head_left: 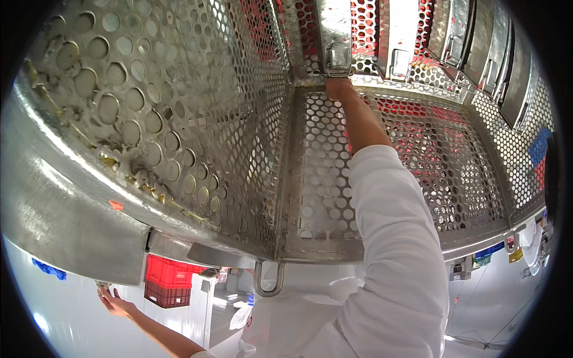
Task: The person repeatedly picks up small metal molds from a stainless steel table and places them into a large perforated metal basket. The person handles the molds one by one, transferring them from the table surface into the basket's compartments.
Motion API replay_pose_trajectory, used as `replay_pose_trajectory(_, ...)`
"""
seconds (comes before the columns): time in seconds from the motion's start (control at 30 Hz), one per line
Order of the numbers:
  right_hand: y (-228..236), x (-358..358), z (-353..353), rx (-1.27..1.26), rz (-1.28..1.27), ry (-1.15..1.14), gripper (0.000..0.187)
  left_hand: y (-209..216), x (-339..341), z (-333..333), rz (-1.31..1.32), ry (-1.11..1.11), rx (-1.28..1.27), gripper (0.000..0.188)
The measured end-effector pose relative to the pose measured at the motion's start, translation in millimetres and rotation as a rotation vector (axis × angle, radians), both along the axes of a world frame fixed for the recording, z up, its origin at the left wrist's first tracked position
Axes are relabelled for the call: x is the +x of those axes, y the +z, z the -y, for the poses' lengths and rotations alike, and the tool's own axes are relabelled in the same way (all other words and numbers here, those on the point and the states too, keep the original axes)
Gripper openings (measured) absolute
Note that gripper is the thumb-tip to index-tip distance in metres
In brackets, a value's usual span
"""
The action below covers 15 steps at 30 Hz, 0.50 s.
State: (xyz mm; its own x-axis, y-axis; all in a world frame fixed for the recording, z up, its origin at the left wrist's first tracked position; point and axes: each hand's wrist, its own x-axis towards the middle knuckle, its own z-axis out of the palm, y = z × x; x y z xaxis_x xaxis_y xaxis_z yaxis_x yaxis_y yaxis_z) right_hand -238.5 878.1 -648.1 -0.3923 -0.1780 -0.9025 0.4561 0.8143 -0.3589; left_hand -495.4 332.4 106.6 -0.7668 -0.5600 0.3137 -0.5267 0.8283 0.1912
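My right arm, in a white sleeve, reaches up into a large metal cage with perforated walls (197, 113). My right hand (339, 89) is closed at the wire handle (339, 62) on the end of a long metal mould (336, 22); its fingertips are hidden. At lower left, my left hand (119, 304) has its fingers apart and raised. Their tips touch or almost touch a small fitting (102, 284) under the lower edge of a smooth metal panel (71, 238).
More metal moulds (401, 36) with wire handles line the upper right. Yellowish residue (149, 191) and an orange scrap (115, 205) cling along the cage's curved rim. A metal loop (268, 283) juts from the lower rim. Red crates (170, 277) stand beyond at lower left.
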Motion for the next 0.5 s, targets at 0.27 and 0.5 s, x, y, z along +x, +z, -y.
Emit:
replay_pose_trajectory(0.27, 159, 13, -14, 0.015, -0.052, 0.038, 0.034, -21, -44, -73, -0.361, -0.535, -0.077, 0.051)
replay_pose_trajectory(0.5, 577, -68, -92, 0.307, -0.735, -0.242, 0.044, -22, -69, -63, -0.18, -0.239, -0.31, 0.054)
